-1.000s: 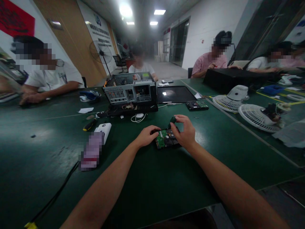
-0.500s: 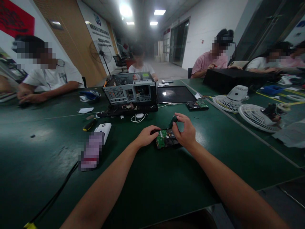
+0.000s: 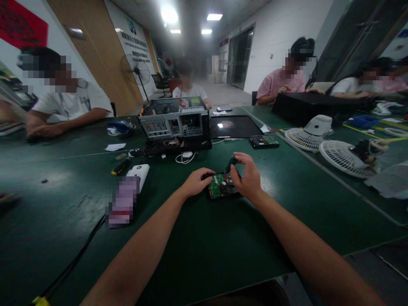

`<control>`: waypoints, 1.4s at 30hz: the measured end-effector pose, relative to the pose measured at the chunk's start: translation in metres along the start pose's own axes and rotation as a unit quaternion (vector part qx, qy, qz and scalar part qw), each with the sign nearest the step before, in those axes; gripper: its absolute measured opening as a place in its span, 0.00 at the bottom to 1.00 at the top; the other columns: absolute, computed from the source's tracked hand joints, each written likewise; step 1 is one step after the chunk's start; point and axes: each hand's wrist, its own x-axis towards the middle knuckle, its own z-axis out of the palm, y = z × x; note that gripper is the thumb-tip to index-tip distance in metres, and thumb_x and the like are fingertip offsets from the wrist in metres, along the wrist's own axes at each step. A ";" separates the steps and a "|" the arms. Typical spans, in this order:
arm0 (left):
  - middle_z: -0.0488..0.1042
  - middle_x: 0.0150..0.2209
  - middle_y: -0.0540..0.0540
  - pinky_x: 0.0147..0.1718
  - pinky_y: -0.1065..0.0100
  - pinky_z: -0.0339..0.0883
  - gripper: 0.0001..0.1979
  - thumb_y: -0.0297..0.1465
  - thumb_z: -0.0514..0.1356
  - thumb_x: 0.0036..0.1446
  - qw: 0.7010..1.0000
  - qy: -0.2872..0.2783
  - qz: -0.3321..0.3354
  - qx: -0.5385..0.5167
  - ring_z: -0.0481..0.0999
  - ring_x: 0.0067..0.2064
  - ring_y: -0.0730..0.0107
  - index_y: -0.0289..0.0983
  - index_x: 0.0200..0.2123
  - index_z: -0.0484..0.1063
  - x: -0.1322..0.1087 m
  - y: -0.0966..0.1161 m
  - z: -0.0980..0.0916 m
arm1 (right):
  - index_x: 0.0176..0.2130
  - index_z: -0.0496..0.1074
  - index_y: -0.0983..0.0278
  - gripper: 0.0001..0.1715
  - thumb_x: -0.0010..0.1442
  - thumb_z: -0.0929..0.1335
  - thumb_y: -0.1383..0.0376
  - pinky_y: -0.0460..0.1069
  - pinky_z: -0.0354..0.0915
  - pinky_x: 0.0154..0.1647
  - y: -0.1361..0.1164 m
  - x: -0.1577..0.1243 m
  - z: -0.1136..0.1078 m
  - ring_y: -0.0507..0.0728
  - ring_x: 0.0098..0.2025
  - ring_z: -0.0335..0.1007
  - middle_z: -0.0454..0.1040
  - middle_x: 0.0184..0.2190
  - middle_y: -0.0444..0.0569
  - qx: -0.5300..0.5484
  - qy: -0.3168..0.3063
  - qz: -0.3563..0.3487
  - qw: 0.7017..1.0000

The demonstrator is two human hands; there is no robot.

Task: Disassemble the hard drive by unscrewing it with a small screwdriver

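While the hard drive (image 3: 222, 187) lies flat before me on the green tabletop (image 3: 204, 242), both my hands are busy with it. Its circuit board (image 3: 216, 183) faces up, and its long axis runs roughly left to right across my view: the green part points left, the darker part runs off beneath my right hand, so I cannot make out its right end. My left hand (image 3: 196, 182) grasps the left end, fingers at the far corner and thumb beside the board. My right hand (image 3: 250, 177) pinches a dark-handled screwdriver (image 3: 231, 163) between thumb and fingertips, handle uppermost and leaning right — the tip is too small to tell.

I'd judge the step in hand to be working the screwdriver on the drive's upper face; the next move seems to call for a firm left hold and a small, straight twist from the right

Farther out, a second drive (image 3: 264, 141) lies near a dark flat panel (image 3: 236, 126), and an opened computer case (image 3: 175, 123) stands left of that panel. A yellow-and-black screwdriver (image 3: 120, 167) rests off to my left, a white fan (image 3: 315, 127) to my right — and beyond the fan sits a person in a pink shirt (image 3: 266, 87), beside a black box (image 3: 306, 104)
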 end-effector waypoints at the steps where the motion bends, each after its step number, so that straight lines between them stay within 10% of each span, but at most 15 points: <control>1: 0.78 0.51 0.44 0.45 0.61 0.70 0.16 0.33 0.60 0.63 1.000 -0.001 -0.002 0.002 0.76 0.46 0.62 0.40 0.53 0.78 0.000 0.000 0.000 | 0.57 0.63 0.57 0.22 0.65 0.68 0.67 0.63 0.75 0.50 0.000 -0.001 0.000 0.64 0.54 0.72 0.72 0.53 0.56 -0.002 0.001 0.007 1.000; 19: 0.77 0.53 0.44 0.46 0.60 0.69 0.17 0.33 0.60 0.64 1.000 -0.002 0.004 0.011 0.76 0.48 0.61 0.41 0.54 0.77 -0.001 0.000 -0.002 | 0.53 0.64 0.59 0.20 0.63 0.71 0.64 0.59 0.72 0.43 -0.004 0.003 -0.002 0.60 0.40 0.69 0.68 0.38 0.48 -0.048 0.022 0.012 0.999; 31: 0.77 0.51 0.44 0.45 0.61 0.69 0.17 0.32 0.59 0.64 1.000 0.001 0.010 0.000 0.76 0.46 0.62 0.39 0.54 0.77 0.000 -0.001 0.000 | 0.58 0.61 0.58 0.25 0.64 0.70 0.67 0.58 0.77 0.46 -0.002 -0.002 0.004 0.60 0.49 0.76 0.72 0.57 0.56 0.009 0.013 0.017 1.000; 42: 0.77 0.53 0.45 0.46 0.60 0.70 0.17 0.33 0.59 0.64 1.000 -0.008 -0.003 0.012 0.76 0.48 0.61 0.41 0.54 0.77 -0.001 0.001 -0.002 | 0.56 0.67 0.57 0.25 0.62 0.73 0.60 0.57 0.76 0.44 -0.002 -0.002 0.001 0.57 0.40 0.73 0.71 0.45 0.50 -0.005 0.007 0.083 0.996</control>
